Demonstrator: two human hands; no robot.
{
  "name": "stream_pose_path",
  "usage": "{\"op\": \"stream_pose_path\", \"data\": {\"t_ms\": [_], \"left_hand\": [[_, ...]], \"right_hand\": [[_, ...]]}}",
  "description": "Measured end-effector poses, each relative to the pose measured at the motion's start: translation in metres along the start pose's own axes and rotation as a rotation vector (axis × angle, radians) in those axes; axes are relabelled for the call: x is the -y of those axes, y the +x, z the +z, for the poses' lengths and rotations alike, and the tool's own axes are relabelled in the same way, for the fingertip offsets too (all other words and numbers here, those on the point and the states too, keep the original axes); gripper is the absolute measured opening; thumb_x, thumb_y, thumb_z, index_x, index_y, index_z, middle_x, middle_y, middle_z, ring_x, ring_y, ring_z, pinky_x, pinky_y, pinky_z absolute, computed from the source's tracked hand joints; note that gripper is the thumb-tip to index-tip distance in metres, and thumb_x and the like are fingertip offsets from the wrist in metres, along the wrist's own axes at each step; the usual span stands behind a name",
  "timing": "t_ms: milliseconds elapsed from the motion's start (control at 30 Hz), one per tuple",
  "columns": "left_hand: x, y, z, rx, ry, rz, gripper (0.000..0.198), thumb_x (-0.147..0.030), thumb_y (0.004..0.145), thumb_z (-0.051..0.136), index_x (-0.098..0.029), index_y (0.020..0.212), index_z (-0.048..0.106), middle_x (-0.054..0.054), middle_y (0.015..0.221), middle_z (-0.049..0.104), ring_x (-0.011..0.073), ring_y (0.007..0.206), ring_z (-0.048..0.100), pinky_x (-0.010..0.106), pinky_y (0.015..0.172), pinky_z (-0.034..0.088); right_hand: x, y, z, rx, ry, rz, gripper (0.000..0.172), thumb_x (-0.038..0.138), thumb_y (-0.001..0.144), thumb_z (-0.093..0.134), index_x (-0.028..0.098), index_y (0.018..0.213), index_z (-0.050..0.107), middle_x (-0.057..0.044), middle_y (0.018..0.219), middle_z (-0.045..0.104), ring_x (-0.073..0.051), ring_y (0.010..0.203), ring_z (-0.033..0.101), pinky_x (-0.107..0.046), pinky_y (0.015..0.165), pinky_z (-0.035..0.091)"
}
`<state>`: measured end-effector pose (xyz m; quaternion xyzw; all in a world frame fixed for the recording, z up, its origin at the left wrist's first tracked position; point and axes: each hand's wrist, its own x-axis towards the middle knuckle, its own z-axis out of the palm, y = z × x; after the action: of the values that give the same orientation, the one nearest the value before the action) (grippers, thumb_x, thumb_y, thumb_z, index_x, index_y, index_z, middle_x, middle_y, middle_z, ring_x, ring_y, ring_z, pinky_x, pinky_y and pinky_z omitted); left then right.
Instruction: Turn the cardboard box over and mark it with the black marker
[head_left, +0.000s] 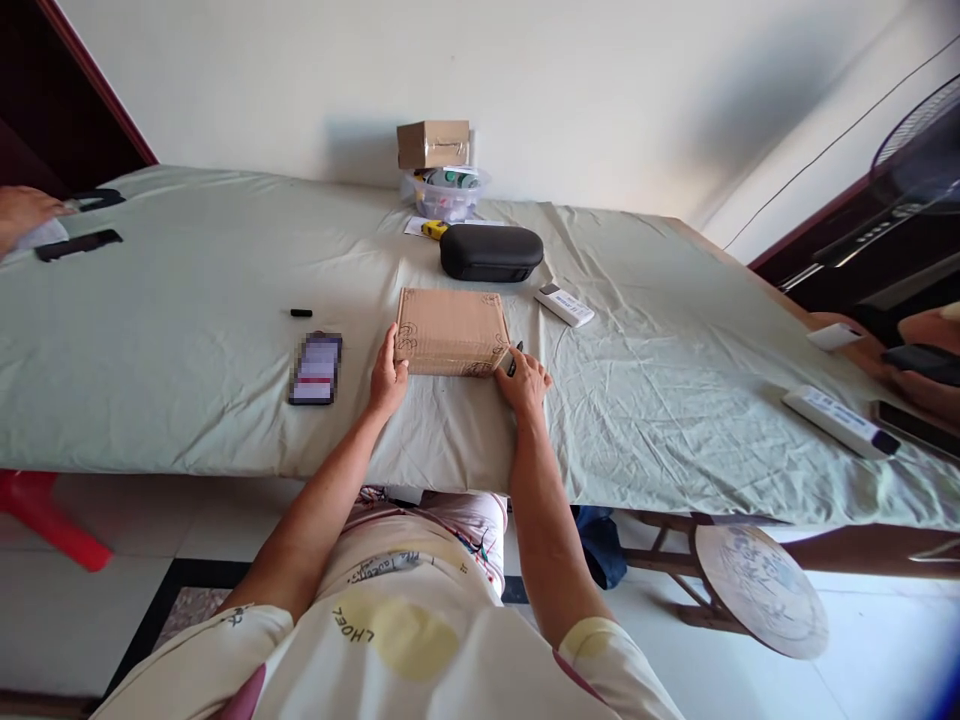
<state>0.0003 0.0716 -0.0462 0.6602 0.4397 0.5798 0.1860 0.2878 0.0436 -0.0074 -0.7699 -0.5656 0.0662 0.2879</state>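
A brown cardboard box (451,325) lies on the cloth in front of me, with dark curly markings drawn at its corners. My left hand (388,375) is closed on its left side, thumb at the front edge and fingers along the side. At the front right corner, my right hand (525,380) grips a black pen (515,358), partly hidden by the fingers, and touches or nearly touches the box. To the left lies a small black cap (301,313), and closer to me a phone (316,370) with its screen lit and blurred.
Behind the box are a black case (491,252), a yellow item (433,230) and a plastic tub (448,195) below another carton (433,145). White packs (565,305) lie to the right. Another person's hand (26,215) is at far left. A stool (761,590) stands below right.
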Motion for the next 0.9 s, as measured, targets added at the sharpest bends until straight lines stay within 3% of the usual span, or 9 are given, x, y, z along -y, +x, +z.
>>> {"op": "stream_pose_path", "data": {"t_ms": [200, 433, 567, 667, 767, 833, 900], "left_hand": [[-0.001, 0.001, -0.002, 0.046, -0.05, -0.089, 0.072, -0.04, 0.106, 0.057, -0.034, 0.17, 0.026, 0.008, 0.176, 0.04, 0.0256, 0.162, 0.04, 0.046, 0.135, 0.033], [0.003, -0.001, -0.002, 0.013, -0.014, -0.027, 0.069, -0.044, 0.108, 0.052, -0.033, 0.171, 0.027, 0.009, 0.172, 0.046, 0.024, 0.157, 0.049, 0.043, 0.13, 0.041], [-0.003, -0.001, -0.002, 0.011, -0.009, -0.069, 0.072, -0.04, 0.105, 0.058, -0.031, 0.17, 0.028, 0.011, 0.169, 0.05, 0.0248, 0.153, 0.053, 0.041, 0.126, 0.046], [-0.02, 0.002, -0.006, -0.038, 0.034, -0.134, 0.076, -0.033, 0.099, 0.063, -0.026, 0.168, 0.031, 0.014, 0.166, 0.051, 0.0258, 0.152, 0.053, 0.041, 0.124, 0.047], [-0.049, 0.006, -0.014, -0.19, 0.076, -0.163, 0.068, -0.031, 0.095, 0.063, -0.021, 0.159, 0.042, 0.018, 0.16, 0.055, 0.027, 0.148, 0.056, 0.041, 0.118, 0.05], [-0.074, 0.008, -0.02, -0.28, 0.052, -0.165, 0.049, -0.035, 0.096, 0.062, -0.019, 0.142, 0.057, 0.017, 0.138, 0.069, 0.027, 0.132, 0.066, 0.042, 0.11, 0.054], [-0.106, 0.007, -0.027, -0.231, -0.096, -0.158, 0.026, -0.04, 0.1, 0.059, -0.021, 0.116, 0.067, 0.01, 0.108, 0.076, 0.0227, 0.108, 0.073, 0.039, 0.101, 0.056]], "right_hand": [[0.001, 0.0, -0.005, 0.026, -0.002, 0.008, 0.058, 0.044, 0.091, 0.064, 0.025, 0.146, 0.066, -0.016, 0.15, 0.064, -0.036, 0.14, 0.052, -0.06, 0.121, 0.031], [-0.002, 0.0, -0.012, 0.042, 0.016, 0.039, 0.062, 0.038, 0.088, 0.07, 0.024, 0.148, 0.063, -0.016, 0.152, 0.064, -0.035, 0.142, 0.055, -0.056, 0.122, 0.035], [-0.002, -0.001, -0.014, 0.052, 0.015, 0.038, 0.06, 0.044, 0.09, 0.07, 0.025, 0.146, 0.065, -0.015, 0.153, 0.064, -0.035, 0.142, 0.055, -0.056, 0.122, 0.035], [-0.001, -0.001, -0.015, 0.06, -0.009, 0.041, 0.053, 0.045, 0.093, 0.065, 0.025, 0.142, 0.068, -0.014, 0.152, 0.064, -0.034, 0.141, 0.056, -0.055, 0.122, 0.035], [-0.001, 0.001, -0.013, 0.052, -0.028, 0.064, 0.05, 0.042, 0.095, 0.061, 0.024, 0.142, 0.068, -0.015, 0.151, 0.065, -0.033, 0.142, 0.056, -0.054, 0.121, 0.036], [-0.003, 0.003, -0.011, 0.037, -0.024, 0.072, 0.05, 0.04, 0.095, 0.06, 0.023, 0.142, 0.068, -0.016, 0.151, 0.065, -0.034, 0.141, 0.056, -0.055, 0.12, 0.037], [-0.005, 0.004, -0.009, 0.026, -0.016, 0.069, 0.049, 0.04, 0.096, 0.059, 0.023, 0.141, 0.068, -0.016, 0.15, 0.066, -0.034, 0.14, 0.057, -0.055, 0.119, 0.037]]}}
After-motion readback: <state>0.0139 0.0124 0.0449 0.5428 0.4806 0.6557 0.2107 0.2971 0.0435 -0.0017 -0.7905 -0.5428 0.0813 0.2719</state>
